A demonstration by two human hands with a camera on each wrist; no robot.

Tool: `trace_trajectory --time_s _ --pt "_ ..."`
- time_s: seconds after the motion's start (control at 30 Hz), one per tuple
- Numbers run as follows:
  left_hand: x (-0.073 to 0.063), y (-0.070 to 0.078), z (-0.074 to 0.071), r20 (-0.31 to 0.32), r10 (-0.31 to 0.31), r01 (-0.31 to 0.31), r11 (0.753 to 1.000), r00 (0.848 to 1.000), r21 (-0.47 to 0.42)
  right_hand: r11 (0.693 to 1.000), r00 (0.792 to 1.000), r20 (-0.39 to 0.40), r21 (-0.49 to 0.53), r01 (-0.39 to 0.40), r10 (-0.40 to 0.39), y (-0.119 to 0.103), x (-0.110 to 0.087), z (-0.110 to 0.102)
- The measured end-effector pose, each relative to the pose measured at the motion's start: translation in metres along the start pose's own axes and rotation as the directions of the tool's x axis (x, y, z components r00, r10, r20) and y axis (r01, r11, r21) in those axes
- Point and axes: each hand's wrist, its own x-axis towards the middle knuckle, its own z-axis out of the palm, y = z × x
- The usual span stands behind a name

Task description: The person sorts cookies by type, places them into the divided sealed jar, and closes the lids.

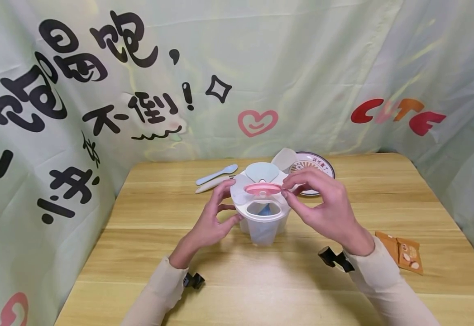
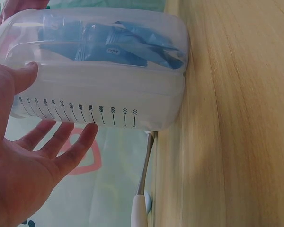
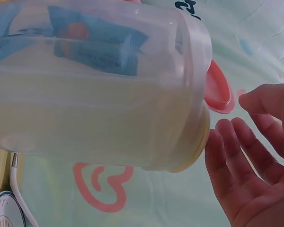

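- Head view: a tall translucent container (image 1: 263,233) stands upright on the table (image 1: 261,290), near the middle of its far edge, with blue packets (image 2: 113,45) inside.
- Its white lid (image 1: 240,192) has rounded flaps: the pink flap (image 1: 263,188) is raised above a rounded opening at the front, and the pale blue flap (image 1: 262,171) lies behind it. A whitish rounded piece (image 1: 284,158) just behind may be another flap, though the view is too poor to be sure.
- The left hand (image 1: 216,222) holds the container's left side, thumb on the wall, fingers spread around the far side.
- The right hand (image 1: 330,206) is at the right end of the pink flap, fingers loosely bent; the right wrist view shows thumb and flap apart.
- The container's wall is smooth, cloudy plastic with a printed black scale (image 2: 80,113); the packets look creased and shiny.
- Left of the container, towards the far left corner of the table, lie a light blue spoon (image 1: 216,174) and a white-handled utensil (image 1: 211,185) with a metal shank.
- Right of it, by the far edge, sits a round plate (image 1: 327,167) with a dark rim line and a ray pattern.
- Near the table's right edge lie orange sachets (image 1: 409,256), flat and glossy.
- The tabletop is wood-grained; behind hangs a pale green, creased cloth (image 1: 314,90).
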Motion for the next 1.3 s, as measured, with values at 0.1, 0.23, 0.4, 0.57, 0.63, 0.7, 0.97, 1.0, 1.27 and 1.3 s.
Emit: trace_trajectory --time_s 0.1,0.23,0.4,0.57,0.63,0.7,0.97,1.0,1.27,1.3 --pt "0.000 0.000 0.000 0.001 0.001 -0.001 1.000 1.000 0.000 0.999 0.999 0.009 -0.022 -0.039 0.039 0.001 0.001 0.001" --pt "0.000 -0.001 0.000 0.001 0.002 -0.002 1.000 1.000 0.000 0.997 0.997 0.042 -0.039 -0.067 0.068 0.002 0.002 0.002" --pt "-0.001 -0.001 0.000 -0.001 0.000 0.000 1.000 1.000 0.002 0.997 0.995 0.077 -0.042 -0.061 0.064 0.003 0.002 0.002" --pt "-0.001 0.000 0.000 -0.006 0.004 -0.004 1.000 1.000 0.000 0.998 0.992 0.110 -0.021 -0.061 0.063 0.000 -0.001 0.002" --pt "-0.001 0.000 0.000 -0.009 0.010 -0.010 1.000 1.000 -0.001 0.999 0.992 0.120 -0.017 -0.045 0.047 -0.001 -0.002 0.001" --pt "-0.001 0.000 0.000 -0.011 0.016 -0.016 1.000 1.000 -0.001 0.999 0.991 0.128 -0.011 -0.032 0.033 -0.002 -0.004 0.001" --pt "0.000 0.002 0.001 -0.010 0.000 0.000 1.000 1.000 0.005 1.000 0.990 0.140 0.007 0.019 -0.019 0.002 -0.014 0.000" --pt "0.000 0.002 0.001 -0.009 0.000 0.000 1.000 1.000 0.005 1.000 0.990 0.141 0.009 0.027 -0.028 0.002 -0.015 0.001" --pt "0.001 0.000 0.001 -0.007 0.016 -0.016 1.000 1.000 -0.003 0.998 0.986 0.154 0.011 0.068 -0.069 0.006 -0.021 0.002" --pt "0.001 0.001 0.001 -0.007 0.014 -0.014 1.000 1.000 -0.005 0.998 0.985 0.157 0.009 0.068 -0.069 0.006 -0.021 0.002"
